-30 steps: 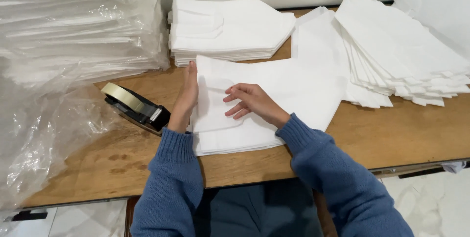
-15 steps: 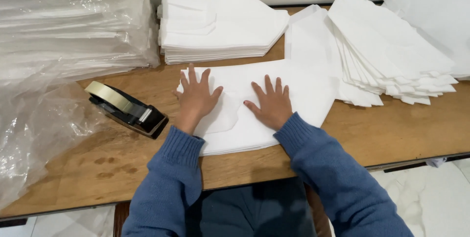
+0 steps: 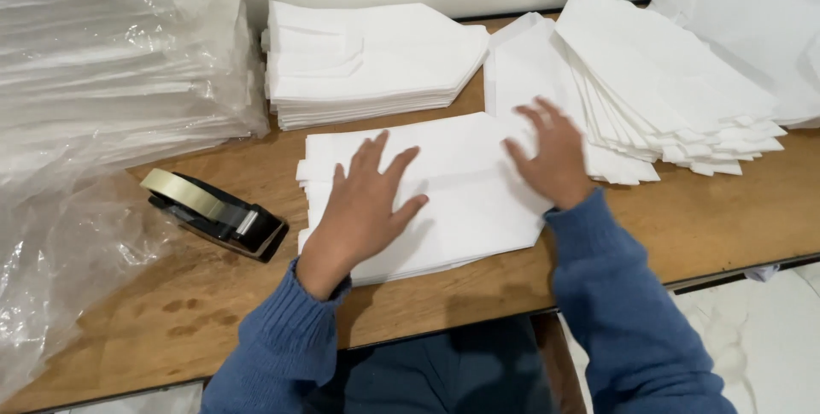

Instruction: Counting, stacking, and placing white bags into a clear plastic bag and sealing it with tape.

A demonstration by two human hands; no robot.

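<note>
Both hands are spread flat, nothing gripped: left hand (image 3: 363,205) is pressed on the folded white stack (image 3: 444,200) at the wooden table (image 3: 213,311) front; right hand (image 3: 551,153) is laid over its right edge, keeping layers aligned. Tape dispenser (image 3: 213,209) is parked left.

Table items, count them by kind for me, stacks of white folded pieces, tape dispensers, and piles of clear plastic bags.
Stacks of white folded pieces: 4
Tape dispenser: 1
Pile of clear plastic bags: 1
Total: 6
</note>
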